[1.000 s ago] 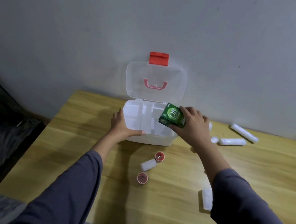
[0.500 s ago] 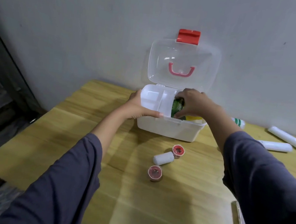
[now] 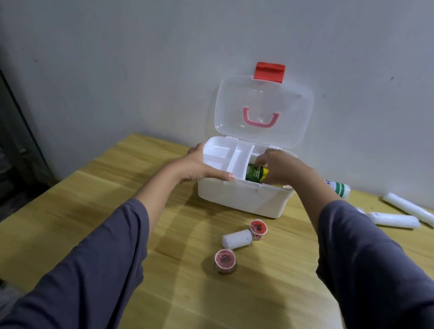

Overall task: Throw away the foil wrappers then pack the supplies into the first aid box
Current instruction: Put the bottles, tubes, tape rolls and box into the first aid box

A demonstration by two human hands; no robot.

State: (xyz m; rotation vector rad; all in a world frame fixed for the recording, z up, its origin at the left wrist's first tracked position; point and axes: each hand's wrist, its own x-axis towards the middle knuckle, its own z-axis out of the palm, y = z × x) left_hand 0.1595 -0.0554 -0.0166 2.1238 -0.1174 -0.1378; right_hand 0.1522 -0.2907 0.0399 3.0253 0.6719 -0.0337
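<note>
Your hands are at the first aid box (image 3: 241, 199).
Your right hand (image 3: 278, 169) has its grip pinching the green box (image 3: 255, 172) inside the right compartment; your left hand (image 3: 199, 166) has its grip clasped on the box's left corner.

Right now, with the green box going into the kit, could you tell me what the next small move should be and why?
Probably let go of the green box and draw the right hand out: the box already sits down inside the first aid box, which the left hand steadies. Rolls lie unpacked on the table.
</note>
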